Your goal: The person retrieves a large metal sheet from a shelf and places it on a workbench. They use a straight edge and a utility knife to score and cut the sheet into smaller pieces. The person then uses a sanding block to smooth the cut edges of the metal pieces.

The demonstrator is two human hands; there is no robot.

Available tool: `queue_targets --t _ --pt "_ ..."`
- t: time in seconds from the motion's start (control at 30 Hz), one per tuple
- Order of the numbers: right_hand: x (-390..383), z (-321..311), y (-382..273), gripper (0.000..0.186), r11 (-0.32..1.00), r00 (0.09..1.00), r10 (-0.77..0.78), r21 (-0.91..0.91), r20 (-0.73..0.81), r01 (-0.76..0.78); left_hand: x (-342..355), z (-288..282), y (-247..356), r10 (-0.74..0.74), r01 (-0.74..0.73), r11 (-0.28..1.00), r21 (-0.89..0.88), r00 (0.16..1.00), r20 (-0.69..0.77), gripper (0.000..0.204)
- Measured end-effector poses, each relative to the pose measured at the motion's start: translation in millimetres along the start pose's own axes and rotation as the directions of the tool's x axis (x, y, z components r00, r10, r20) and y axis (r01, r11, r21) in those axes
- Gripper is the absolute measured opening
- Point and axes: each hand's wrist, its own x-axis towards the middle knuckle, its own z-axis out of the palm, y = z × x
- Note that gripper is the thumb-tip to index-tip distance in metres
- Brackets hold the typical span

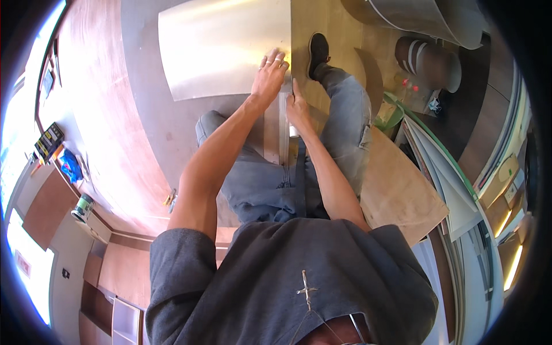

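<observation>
Left hand [269, 76] palm down on shiny sheet [215, 52], fingers extended, forearm angled inward; right hand [298, 109] just beside sheet's near right corner, forefinger pointing forward, cannot tell what it pinches; sheet lying on grey surface [140, 46]

A workshop: panels [441, 181] stand stacked on edge at right, a shiny sheet [221, 49] lies far, wooden shelving [139, 328] near left.

Left hand [269, 76] palm-down, fingers [276, 59] extended; right hand [298, 112] curled.
</observation>
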Motion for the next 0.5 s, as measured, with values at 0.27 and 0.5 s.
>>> queue_targets --t 0.27,0.5 --pt "8 11 54 0.060 0.979 0.979 -0.201 0.033 0.021 0.201 -25 80 -16 0.033 0.016 0.705 0.709 0.998 -0.055 0.057" --pt "18 13 17 0.078 0.973 0.954 -0.112 0.164 -0.278 0.163 -1 19 -12 0.006 -0.018 0.996 0.092 0.991 0.133 0.062"
